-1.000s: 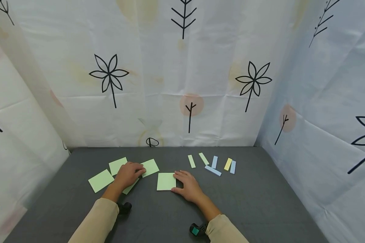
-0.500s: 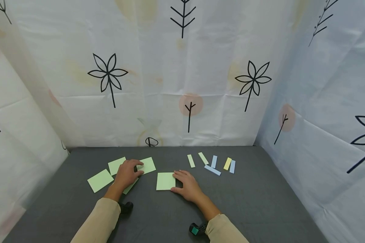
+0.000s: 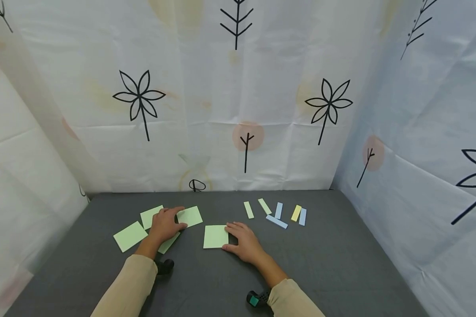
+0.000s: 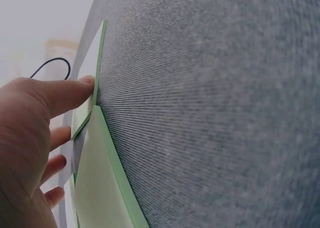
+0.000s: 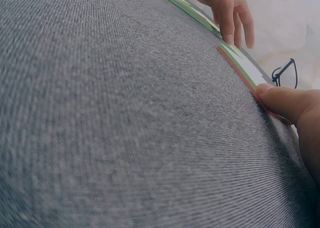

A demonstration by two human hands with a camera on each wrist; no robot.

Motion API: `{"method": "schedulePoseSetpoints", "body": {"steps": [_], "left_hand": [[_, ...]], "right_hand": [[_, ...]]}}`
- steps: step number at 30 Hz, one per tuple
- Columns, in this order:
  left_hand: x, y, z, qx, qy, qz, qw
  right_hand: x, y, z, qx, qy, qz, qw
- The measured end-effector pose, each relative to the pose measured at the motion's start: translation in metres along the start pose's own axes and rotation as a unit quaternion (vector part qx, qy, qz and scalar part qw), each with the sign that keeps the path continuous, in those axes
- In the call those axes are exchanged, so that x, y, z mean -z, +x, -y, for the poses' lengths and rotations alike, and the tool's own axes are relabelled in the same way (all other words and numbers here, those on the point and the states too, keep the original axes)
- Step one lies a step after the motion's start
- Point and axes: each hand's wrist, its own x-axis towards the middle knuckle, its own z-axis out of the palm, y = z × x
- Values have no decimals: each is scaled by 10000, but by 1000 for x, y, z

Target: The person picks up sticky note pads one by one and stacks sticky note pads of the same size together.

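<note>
As left grip [image 3: 165, 224] and right grip [image 3: 244, 241] pinch pale-green square card-like tiles [image 3: 215, 237], I judge them light, stiff; hold opposite edges.

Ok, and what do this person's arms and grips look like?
Both arms wear beige long sleeves: the left sleeve and the right sleeve look plain, with no visible markings. The left grip and right grip are ungloved. A black left wrist device and a black right wrist device show; the right one bears a teal patch.
</note>
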Motion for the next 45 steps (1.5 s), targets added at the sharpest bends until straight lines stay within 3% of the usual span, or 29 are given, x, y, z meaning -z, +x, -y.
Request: {"method": "schedulePoseSetpoints", "body": {"steps": [3, 8, 13, 17, 22, 25, 34, 39, 45], "left_hand": [[0, 1, 0, -128, -19, -213, 9997], [-4, -1, -3, -279, -535, -572, 9965], [-7, -5, -7, -232, -1151, -1037, 9877], [-6, -9, -10, 7, -1658, -1296, 9776], [-2, -14, -12, 592, -2550, -1189, 9578], [0, -16, -14, 853, -2846, -1148, 9479], [3, -21, -15, 1209, -3590, -1266, 9168], [5, -28, -22, 1345, -3768, -1018, 9108], [-3, -36, -27, 1238, -3981, -604, 9069]], "right_hand": [[1, 0, 0, 3, 12, -12, 10000], [1, 0, 1, -9, 57, -16, 10000], [0, 0, 0, -4, 14, -4, 10000], [1, -1, 1, 1, 23, -10, 10000], [2, -1, 3, 40, 47, -50, 10000], [3, -1, 4, 38, 62, -55, 10000], [3, -2, 4, 25, 75, -42, 10000], [1, -2, 2, 42, 21, -73, 10000], [0, -1, 1, -11, 64, -38, 10000]]}}
